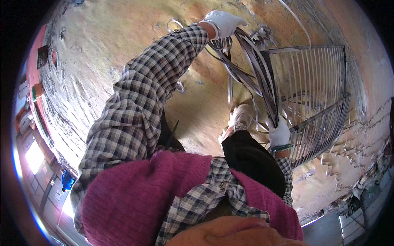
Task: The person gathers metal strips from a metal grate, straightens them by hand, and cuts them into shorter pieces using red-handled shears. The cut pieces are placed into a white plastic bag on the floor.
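Observation:
My left hand (223,23), in a white glove, reaches far forward and is closed round the upper end of a bundle of long flat strips (262,71). Dark grey and pale strips run together in the bundle, and several looser ones loop and hang beside it. Close to my body, my right hand (279,134), also white-gloved, grips the bundle's near end. The strips stretch between both hands, above the floor. Whether they are plastic or metal I cannot tell.
Right of the strips stands a curved barred metal rack (314,88) with a dark frame. My shoe (241,117) is on the stained, yellowish floor (197,106) beneath the hanging strips. Crumpled scraps (262,35) lie past the bundle. Far off at left, a person in blue (67,180) appears.

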Available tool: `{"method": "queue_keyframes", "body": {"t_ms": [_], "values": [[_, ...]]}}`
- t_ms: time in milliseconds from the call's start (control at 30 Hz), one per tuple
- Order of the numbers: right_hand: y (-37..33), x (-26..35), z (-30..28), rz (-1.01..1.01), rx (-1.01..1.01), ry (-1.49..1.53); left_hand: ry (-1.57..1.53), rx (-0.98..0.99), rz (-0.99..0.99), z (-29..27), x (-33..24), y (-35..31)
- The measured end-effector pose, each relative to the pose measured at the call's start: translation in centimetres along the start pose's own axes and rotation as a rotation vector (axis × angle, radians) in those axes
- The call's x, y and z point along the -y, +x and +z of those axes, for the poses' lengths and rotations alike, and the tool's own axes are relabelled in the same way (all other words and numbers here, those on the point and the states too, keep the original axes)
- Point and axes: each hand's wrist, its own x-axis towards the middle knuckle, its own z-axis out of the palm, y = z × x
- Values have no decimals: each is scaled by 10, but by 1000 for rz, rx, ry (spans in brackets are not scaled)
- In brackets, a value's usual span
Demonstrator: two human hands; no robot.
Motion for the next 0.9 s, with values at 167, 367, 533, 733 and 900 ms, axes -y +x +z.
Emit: {"method": "queue_keyframes", "body": {"t_ms": [167, 367, 533, 733, 900], "values": [[-11, -8, -22, 1, 58, 72, -98, 51, -38, 7, -6, -4], [-18, -28, -41, 128, 53, 31, -52, -11, 51, -4, -25, 2], [-8, -40, -69, 40, -92, 120, 17, -323, 21, -46, -17, 8], [-4, -42, -90, 135, -177, 17, 189, -485, 42, -100, 32, 16], [-8, -41, -80, 112, -143, -11, 197, -338, 54, -80, 51, 15]]}}
